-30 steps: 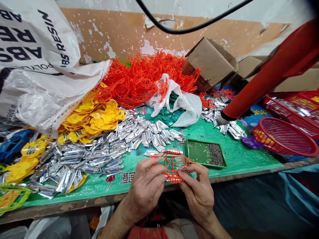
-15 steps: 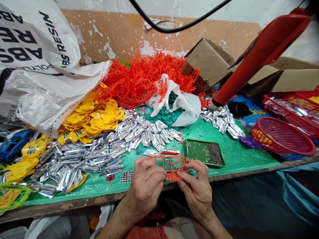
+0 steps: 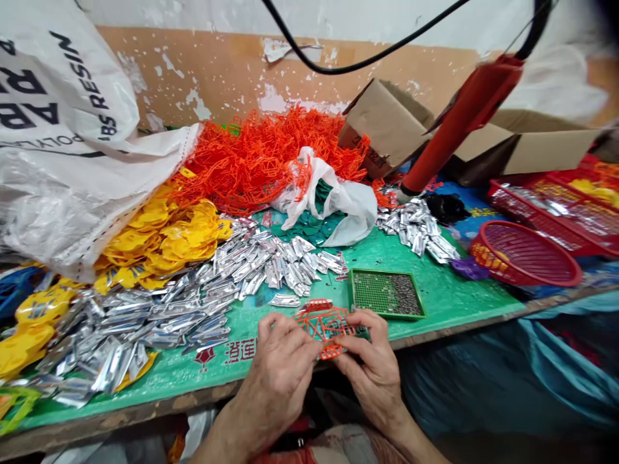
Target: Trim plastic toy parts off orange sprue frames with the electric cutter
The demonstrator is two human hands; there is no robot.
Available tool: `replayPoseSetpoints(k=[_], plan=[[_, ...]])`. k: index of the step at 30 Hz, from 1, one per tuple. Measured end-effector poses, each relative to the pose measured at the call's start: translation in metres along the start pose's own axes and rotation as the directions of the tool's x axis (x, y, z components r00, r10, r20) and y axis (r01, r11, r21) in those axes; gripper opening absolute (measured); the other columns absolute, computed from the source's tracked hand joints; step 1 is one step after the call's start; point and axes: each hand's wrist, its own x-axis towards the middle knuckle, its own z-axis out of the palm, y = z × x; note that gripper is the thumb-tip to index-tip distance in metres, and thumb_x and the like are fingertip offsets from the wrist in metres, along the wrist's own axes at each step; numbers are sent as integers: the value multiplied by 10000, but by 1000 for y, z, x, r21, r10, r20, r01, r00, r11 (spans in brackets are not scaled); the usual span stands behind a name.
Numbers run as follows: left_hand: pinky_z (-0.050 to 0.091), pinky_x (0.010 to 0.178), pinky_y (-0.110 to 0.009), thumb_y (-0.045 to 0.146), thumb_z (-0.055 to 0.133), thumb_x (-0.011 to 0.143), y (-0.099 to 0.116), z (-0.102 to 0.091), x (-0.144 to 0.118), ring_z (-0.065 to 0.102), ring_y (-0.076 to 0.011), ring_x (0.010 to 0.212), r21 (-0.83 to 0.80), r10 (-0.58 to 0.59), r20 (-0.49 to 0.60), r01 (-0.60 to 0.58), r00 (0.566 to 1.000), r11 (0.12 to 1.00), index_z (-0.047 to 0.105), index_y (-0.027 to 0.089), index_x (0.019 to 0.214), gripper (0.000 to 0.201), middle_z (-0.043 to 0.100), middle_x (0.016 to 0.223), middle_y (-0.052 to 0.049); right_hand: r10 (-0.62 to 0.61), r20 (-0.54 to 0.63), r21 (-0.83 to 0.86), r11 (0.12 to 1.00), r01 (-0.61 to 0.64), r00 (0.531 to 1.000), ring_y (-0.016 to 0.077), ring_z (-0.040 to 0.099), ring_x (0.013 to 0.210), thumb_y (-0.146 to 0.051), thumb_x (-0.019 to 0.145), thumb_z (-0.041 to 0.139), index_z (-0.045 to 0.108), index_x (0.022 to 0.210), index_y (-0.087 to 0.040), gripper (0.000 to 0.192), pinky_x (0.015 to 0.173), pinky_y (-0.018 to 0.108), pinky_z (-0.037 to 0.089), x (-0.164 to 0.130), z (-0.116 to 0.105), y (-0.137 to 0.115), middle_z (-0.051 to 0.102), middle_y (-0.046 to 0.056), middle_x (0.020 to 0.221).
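Both hands (image 3: pixel 329 367) nearer table edge (image 3: pixel 435 332), grips closed on orange frame (image 3: pixel 325 324) (green tray (image 3: pixel 387 293) beside)

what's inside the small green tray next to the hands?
The green tray holds a layer of tiny dark grey bits, heaped on its right half; the left half shows bare green mesh floor. Whatever lies beneath the heap is covered. The bits are too small to identify.

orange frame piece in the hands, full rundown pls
The orange frame piece is a thin lattice of crossed struts inside a roughly rectangular outline, plastic by the look. It sits about level over the near edge of the green table cover. The left hand and right hand pinch it from either side, fingers covering its lower edge.
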Motion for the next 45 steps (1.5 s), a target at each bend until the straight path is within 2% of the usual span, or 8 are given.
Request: replayPoseSetpoints(k=[12, 17, 25, 29, 32, 35, 40, 45], plan=[[359, 730, -321, 130, 523, 911, -7, -11, 4, 530, -185, 749, -236, -46, 237, 104, 970, 966, 639, 221, 860, 156, 632, 742, -2, 71, 88, 242, 966, -90, 994, 185, 520, 967, -290, 843, 698, 637, 798, -209, 111, 854, 353, 440, 9, -7, -15, 557, 26, 939], [401, 614, -234, 215, 554, 859, 0, -22, 20, 553, -156, 675, -290, -192, 563, 410, 804, 865, 686, 225, 794, 148, 643, 727, 8, 35, 276, 377, 916, -142, 960, 191, 528, 988, -374, 800, 731, 625, 715, -194, 225, 860, 359, 452, 26, -20, -14, 544, 34, 953], [384, 617, -228, 369, 515, 861, 9, -18, 36, 491, -159, 690, -348, -275, 758, 724, 591, 596, 688, 180, 756, 277, 576, 699, 10, 21, 361, 354, 922, -158, 932, 180, 553, 982, -378, 798, 733, 605, 702, -176, 258, 842, 341, 456, 35, -18, -6, 560, 40, 972], [400, 646, -238, 370, 547, 833, 3, -12, 33, 498, -167, 696, -434, -314, 754, 796, 577, 423, 733, 177, 770, 275, 614, 722, 1, 6, 316, 190, 979, -69, 949, 212, 558, 1061, -396, 787, 741, 661, 992, -207, 290, 887, 374, 491, 47, -35, -2, 577, 77, 1094], [440, 722, -257, 353, 602, 792, -3, -7, 27, 572, -211, 786, -468, -406, 712, 818, 573, 334, 777, 196, 805, 235, 691, 793, -15, 66, -93, 19, 998, -64, 994, 243, 540, 1141, -381, 807, 720, 602, 1192, -263, 420, 948, 442, 482, 82, -74, 18, 560, 79, 1190], [449, 791, -262, 372, 631, 794, -9, -4, 23, 604, -244, 900, -488, -469, 674, 820, 571, 298, 795, 229, 932, 257, 730, 876, -10, 55, -532, -59, 993, -102, 845, 275, 537, 1150, -413, 719, 780, 589, 1210, -259, 549, 913, 475, 494, 142, -113, 56, 525, 89, 1242], [465, 878, -293, 366, 626, 826, -12, 0, 21, 643, -246, 916, -519, -472, 688, 828, 551, 212, 777, 258, 1065, 302, 766, 955, -1, 89, -257, 341, 940, 4, 962, 245, 549, 1124, -421, 555, 819, 530, 1218, -269, 739, 943, 456, 480, 250, -114, 100, 576, 54, 1200], [462, 960, -326, 388, 638, 831, -15, 1, 18, 655, -267, 1030, -562, -491, 685, 819, 538, 113, 732, 289, 1171, 366, 767, 1091, -7, 180, -56, 671, 735, -96, 982, 138, 565, 740, -289, 538, 778, 550, 968, -231, 490, 727, 345, 519, 286, -88, 78, 583, -25, 876]])
